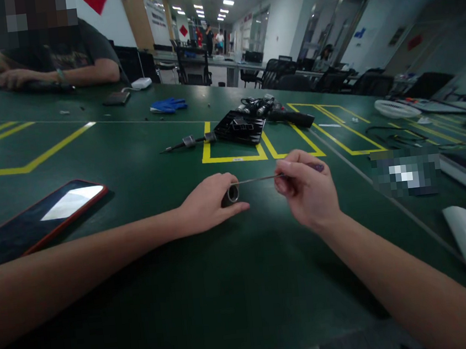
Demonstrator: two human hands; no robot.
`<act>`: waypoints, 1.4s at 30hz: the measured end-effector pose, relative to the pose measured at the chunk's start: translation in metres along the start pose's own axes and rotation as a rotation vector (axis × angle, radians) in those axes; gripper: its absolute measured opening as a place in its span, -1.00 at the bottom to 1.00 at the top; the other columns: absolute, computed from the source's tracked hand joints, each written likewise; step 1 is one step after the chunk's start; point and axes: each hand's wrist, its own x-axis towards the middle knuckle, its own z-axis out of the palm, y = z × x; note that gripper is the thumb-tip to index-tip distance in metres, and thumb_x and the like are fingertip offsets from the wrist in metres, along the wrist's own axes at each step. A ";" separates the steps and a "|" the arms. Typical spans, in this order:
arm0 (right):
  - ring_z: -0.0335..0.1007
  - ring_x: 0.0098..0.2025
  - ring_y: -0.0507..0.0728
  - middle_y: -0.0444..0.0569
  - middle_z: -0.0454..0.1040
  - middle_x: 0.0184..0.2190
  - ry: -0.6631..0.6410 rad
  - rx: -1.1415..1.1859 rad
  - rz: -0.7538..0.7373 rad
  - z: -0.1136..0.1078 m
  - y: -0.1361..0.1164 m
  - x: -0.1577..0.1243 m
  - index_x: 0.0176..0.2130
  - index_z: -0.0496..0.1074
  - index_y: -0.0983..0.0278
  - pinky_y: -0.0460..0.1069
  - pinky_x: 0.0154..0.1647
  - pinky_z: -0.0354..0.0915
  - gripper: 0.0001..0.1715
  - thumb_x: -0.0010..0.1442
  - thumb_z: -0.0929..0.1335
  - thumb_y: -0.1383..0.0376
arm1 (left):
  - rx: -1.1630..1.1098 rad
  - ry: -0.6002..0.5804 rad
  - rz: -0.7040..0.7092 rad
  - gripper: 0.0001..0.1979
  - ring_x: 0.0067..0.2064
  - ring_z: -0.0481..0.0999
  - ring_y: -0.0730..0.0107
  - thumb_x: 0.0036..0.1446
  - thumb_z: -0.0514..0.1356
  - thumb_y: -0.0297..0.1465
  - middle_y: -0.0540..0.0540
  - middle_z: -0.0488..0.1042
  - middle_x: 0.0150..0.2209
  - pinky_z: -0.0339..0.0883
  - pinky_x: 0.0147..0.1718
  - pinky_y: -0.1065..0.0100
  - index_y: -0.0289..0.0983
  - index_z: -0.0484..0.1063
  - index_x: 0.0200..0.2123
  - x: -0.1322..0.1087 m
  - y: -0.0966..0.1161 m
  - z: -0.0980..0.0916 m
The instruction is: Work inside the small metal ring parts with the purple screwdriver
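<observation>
Currently, a short metal tube point(228, 199) is held low over the green table point(214, 310) by the left hand point(206, 200), its fingers curled over the top and its thumb stretched beneath, so that the tube is clasped between them. A thin rod point(258, 179) with a purple end is pinched by the right hand point(310, 188), whose thumb and fingers are closed on it. The tube lies to the left of the right hand, at nearly the same height in the view, and is nearest to the left hand, within which it sits. The rod's long axis is laid almost level from right to left, its far end brought to the upper rim of the tube; whether the rim is touched or only passed cannot be told. The tube's open mouth is turned roughly toward the viewer.

As for writing, a small white label point(238, 159) is seen on the yellow tape point(217, 160) beyond the hands, but its print is too small to be read. Pale marks on the black packet point(238, 128) cannot be made out, and no brand can be read on the phone point(30, 226).
</observation>
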 end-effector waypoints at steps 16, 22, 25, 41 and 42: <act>0.04 -0.77 -0.14 -0.28 0.22 -0.81 0.557 0.119 -0.294 -0.081 -0.030 0.066 -0.67 0.25 0.31 -0.22 -0.80 -0.15 -0.83 -0.18 0.35 0.38 | 0.427 0.122 0.233 -0.71 -0.15 0.35 0.06 0.16 0.05 -0.27 -0.31 0.42 -0.19 0.15 -0.21 0.19 -0.41 0.32 -0.20 0.170 0.017 0.036; 0.06 -0.76 -0.13 -0.28 0.22 -0.81 0.655 0.126 -0.338 -0.099 -0.036 0.072 -0.68 0.24 0.31 -0.23 -0.81 -0.13 -0.83 -0.20 0.35 0.39 | 0.447 0.094 0.408 -0.77 -0.04 0.27 0.14 0.14 0.09 -0.32 -0.21 0.41 -0.13 0.08 -0.11 0.22 -0.32 0.31 -0.16 0.204 0.044 0.057; 0.07 -0.76 -0.13 -0.27 0.23 -0.82 0.678 0.119 -0.339 -0.102 -0.032 0.075 -0.68 0.24 0.31 -0.23 -0.81 -0.13 -0.84 -0.21 0.35 0.38 | 0.459 0.066 0.430 -0.80 -0.03 0.26 0.17 0.13 0.11 -0.35 -0.17 0.42 -0.12 0.06 -0.08 0.23 -0.28 0.32 -0.17 0.221 0.039 0.066; 0.05 -0.78 -0.13 -0.27 0.22 -0.84 0.635 0.117 -0.280 -0.096 -0.029 0.072 -0.69 0.25 0.32 -0.24 -0.82 -0.14 -0.82 -0.22 0.37 0.37 | 0.453 0.236 0.239 -0.78 -0.10 0.36 0.33 0.22 -0.01 -0.34 -0.12 0.44 -0.16 0.15 -0.09 0.32 -0.31 0.38 -0.24 0.161 0.008 0.037; 0.05 -0.78 -0.13 -0.26 0.23 -0.84 0.632 0.120 -0.275 -0.095 -0.030 0.072 -0.69 0.25 0.32 -0.24 -0.82 -0.14 -0.82 -0.22 0.37 0.37 | 0.466 0.258 0.186 -0.75 -0.11 0.36 0.31 0.23 -0.03 -0.34 -0.14 0.44 -0.17 0.16 -0.10 0.30 -0.32 0.39 -0.27 0.150 0.000 0.026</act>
